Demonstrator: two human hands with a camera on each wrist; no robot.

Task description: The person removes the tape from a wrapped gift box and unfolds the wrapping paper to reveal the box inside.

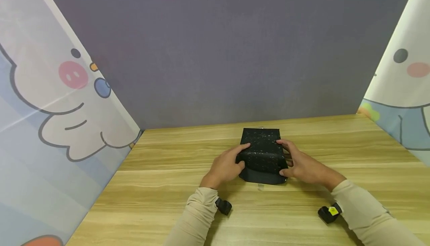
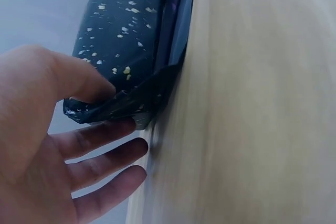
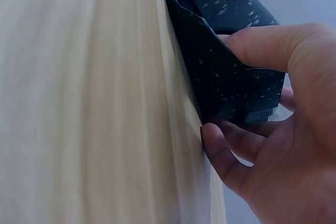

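Observation:
A box-shaped bundle in black wrapping paper [image 1: 262, 141] with light flecks lies on the table, its plain dark inner side showing along the near edge. At its left end my left hand [image 1: 225, 167] pinches the folded paper between thumb and index finger; the other fingers [image 2: 113, 163] stay apart from it. A narrow purple strip [image 2: 168, 27] shows inside the fold in the left wrist view. My right hand [image 1: 304, 165] holds the right end, its thumb [image 3: 257, 43] on the flap [image 3: 210, 72] and several fingers behind the paper. What the paper encloses is mostly hidden.
The wood-grain table [image 1: 151, 201] runs back to a grey panel [image 1: 228, 59]. Cartoon-printed sheets [image 1: 43, 89] stand at the left and right sides. A small greyish patch [image 1: 260, 187] lies just in front of the bundle. Each wrist wears a small black camera [image 1: 224, 206].

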